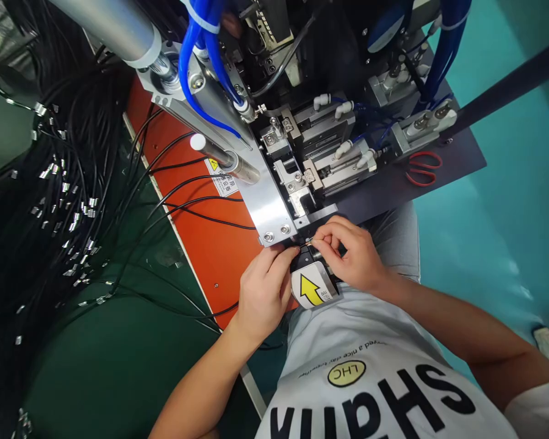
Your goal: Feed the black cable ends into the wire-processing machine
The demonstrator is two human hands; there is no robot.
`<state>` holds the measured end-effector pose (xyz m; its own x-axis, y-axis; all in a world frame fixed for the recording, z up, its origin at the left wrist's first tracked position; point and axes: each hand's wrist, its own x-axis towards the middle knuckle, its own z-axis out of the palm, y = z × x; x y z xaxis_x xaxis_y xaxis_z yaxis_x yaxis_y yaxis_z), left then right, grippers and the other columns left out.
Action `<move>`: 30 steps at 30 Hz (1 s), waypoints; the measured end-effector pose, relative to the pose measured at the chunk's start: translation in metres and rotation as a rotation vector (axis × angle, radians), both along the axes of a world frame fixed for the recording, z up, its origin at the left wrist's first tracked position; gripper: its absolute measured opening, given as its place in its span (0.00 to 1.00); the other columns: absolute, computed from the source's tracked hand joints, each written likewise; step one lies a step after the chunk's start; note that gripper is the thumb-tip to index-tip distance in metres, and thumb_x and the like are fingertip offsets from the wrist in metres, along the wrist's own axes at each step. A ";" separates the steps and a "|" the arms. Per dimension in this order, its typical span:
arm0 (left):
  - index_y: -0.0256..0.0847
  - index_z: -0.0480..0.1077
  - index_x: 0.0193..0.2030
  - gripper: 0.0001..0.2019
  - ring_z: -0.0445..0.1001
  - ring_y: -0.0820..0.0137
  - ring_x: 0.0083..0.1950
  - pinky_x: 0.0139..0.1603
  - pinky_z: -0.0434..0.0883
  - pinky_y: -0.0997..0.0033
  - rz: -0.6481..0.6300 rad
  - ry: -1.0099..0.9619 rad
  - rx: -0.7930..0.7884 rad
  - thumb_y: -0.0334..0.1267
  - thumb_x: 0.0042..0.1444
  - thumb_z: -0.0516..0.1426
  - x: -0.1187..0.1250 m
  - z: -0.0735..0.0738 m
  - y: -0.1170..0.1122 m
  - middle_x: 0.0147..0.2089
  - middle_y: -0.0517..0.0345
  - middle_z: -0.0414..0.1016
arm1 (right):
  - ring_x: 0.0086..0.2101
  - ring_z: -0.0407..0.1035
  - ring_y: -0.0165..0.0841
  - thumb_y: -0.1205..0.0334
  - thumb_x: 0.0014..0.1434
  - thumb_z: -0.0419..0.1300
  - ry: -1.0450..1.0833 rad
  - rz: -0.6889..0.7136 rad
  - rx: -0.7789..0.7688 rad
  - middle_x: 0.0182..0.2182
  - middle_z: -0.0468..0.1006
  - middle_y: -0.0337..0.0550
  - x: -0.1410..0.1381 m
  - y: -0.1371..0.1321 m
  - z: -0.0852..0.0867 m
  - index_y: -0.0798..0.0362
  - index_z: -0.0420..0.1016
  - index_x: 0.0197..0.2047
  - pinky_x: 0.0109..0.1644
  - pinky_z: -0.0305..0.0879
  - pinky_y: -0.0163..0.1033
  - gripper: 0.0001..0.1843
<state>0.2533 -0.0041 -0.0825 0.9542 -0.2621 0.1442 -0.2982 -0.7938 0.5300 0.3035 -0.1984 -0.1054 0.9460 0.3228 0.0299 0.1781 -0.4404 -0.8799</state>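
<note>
My left hand (264,286) rests at the front edge of a machine, its fingers curled and pinching a thin black cable right under the silver plate (265,207). My right hand (350,249) is closed in a pinch on a small metal connector tip (310,243) at the end of that cable. Both hands meet just above a black block with a white label bearing a yellow arrow (312,288).
An assembly machine (311,140) with blue air hoses (201,67) and pneumatic cylinders fills the top. Black cables cross the orange table (196,219). A large bundle of cables with metal ends (50,201) lies at left. Red scissors (423,167) lie at right.
</note>
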 end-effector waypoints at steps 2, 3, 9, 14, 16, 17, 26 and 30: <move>0.40 0.69 0.52 0.14 0.73 0.69 0.45 0.45 0.72 0.71 0.018 0.008 0.004 0.25 0.61 0.54 0.000 0.001 -0.001 0.44 0.52 0.73 | 0.27 0.65 0.26 0.66 0.63 0.58 0.115 -0.027 0.101 0.32 0.71 0.38 -0.001 0.001 -0.007 0.52 0.71 0.36 0.33 0.63 0.35 0.03; 0.40 0.69 0.50 0.13 0.72 0.69 0.43 0.43 0.71 0.71 0.032 0.014 0.007 0.25 0.61 0.54 0.000 0.001 -0.001 0.42 0.52 0.73 | 0.27 0.65 0.26 0.65 0.63 0.58 0.166 -0.040 0.145 0.32 0.71 0.38 -0.001 0.001 -0.010 0.52 0.71 0.36 0.33 0.64 0.35 0.03; 0.39 0.71 0.50 0.13 0.71 0.64 0.44 0.43 0.71 0.65 0.063 -0.064 0.193 0.26 0.60 0.55 -0.003 0.006 -0.002 0.42 0.48 0.73 | 0.26 0.66 0.26 0.62 0.65 0.58 0.174 -0.054 0.159 0.36 0.75 0.39 -0.007 -0.005 -0.015 0.49 0.73 0.49 0.34 0.66 0.36 0.09; 0.39 0.69 0.57 0.18 0.71 0.61 0.48 0.45 0.72 0.63 0.027 -0.099 0.271 0.24 0.61 0.53 -0.012 0.004 -0.002 0.45 0.45 0.72 | 0.38 0.72 0.32 0.65 0.66 0.56 0.014 0.016 0.086 0.43 0.77 0.43 -0.006 -0.013 -0.012 0.45 0.77 0.51 0.43 0.68 0.39 0.14; 0.39 0.67 0.60 0.20 0.71 0.61 0.50 0.48 0.72 0.62 0.042 -0.050 0.227 0.25 0.62 0.52 -0.015 0.004 -0.001 0.47 0.44 0.72 | 0.32 0.70 0.29 0.62 0.66 0.57 0.129 -0.040 0.130 0.41 0.77 0.43 -0.003 -0.013 -0.012 0.47 0.78 0.50 0.36 0.67 0.37 0.12; 0.40 0.66 0.61 0.20 0.71 0.61 0.50 0.50 0.72 0.61 0.057 -0.026 0.199 0.25 0.63 0.52 -0.017 0.004 -0.001 0.49 0.44 0.71 | 0.28 0.68 0.28 0.60 0.66 0.57 0.220 -0.060 0.167 0.39 0.77 0.42 -0.001 -0.012 -0.013 0.48 0.78 0.48 0.32 0.65 0.36 0.11; 0.40 0.57 0.70 0.29 0.68 0.57 0.57 0.57 0.69 0.53 0.242 0.056 0.203 0.29 0.62 0.55 -0.057 0.008 -0.002 0.57 0.39 0.67 | 0.23 0.64 0.25 0.48 0.63 0.60 0.765 -0.024 0.373 0.27 0.74 0.36 0.015 0.001 -0.003 0.54 0.72 0.34 0.29 0.64 0.34 0.16; 0.37 0.54 0.71 0.32 0.65 0.52 0.62 0.61 0.66 0.49 0.252 0.023 0.276 0.28 0.61 0.55 -0.066 -0.001 0.002 0.63 0.36 0.64 | 0.21 0.61 0.23 0.52 0.61 0.62 0.808 -0.042 0.463 0.27 0.71 0.35 0.014 0.004 -0.007 0.54 0.71 0.34 0.27 0.61 0.34 0.13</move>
